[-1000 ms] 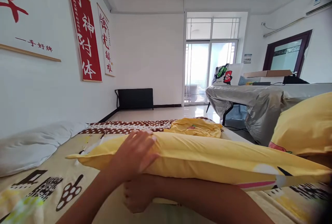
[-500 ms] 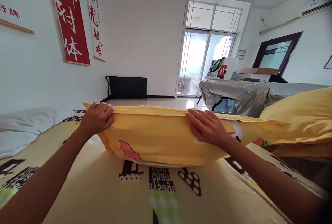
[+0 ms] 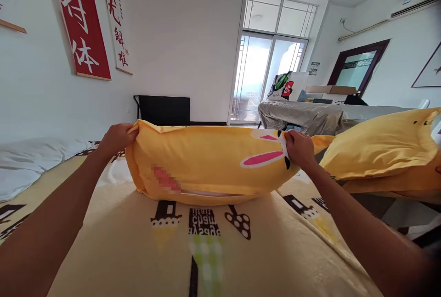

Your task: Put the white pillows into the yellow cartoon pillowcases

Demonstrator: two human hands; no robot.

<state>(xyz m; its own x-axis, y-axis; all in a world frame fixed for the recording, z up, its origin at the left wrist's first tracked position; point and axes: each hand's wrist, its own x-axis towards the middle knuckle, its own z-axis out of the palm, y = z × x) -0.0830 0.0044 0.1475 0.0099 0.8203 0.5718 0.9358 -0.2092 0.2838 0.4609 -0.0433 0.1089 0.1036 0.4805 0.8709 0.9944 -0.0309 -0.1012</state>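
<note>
A yellow pillow with a pink rabbit-ear print stands on its long edge across the bed. My left hand is closed on its upper left corner. My right hand is closed on its upper right corner, by the white and pink print. Both arms reach forward over a pale yellow bedspread with dark brown printed figures. The pillow's lower edge rests on that bedspread.
A second yellow pillow lies at the right. A white pillow sits at the left by the wall with red banners. Beyond are a black low cabinet, a grey-covered table and a glass door.
The pillow lay flat under my left hand a second ago. Both hands then took its top edge, and they have since slid apart to its two upper corners with the pillow held upright.
</note>
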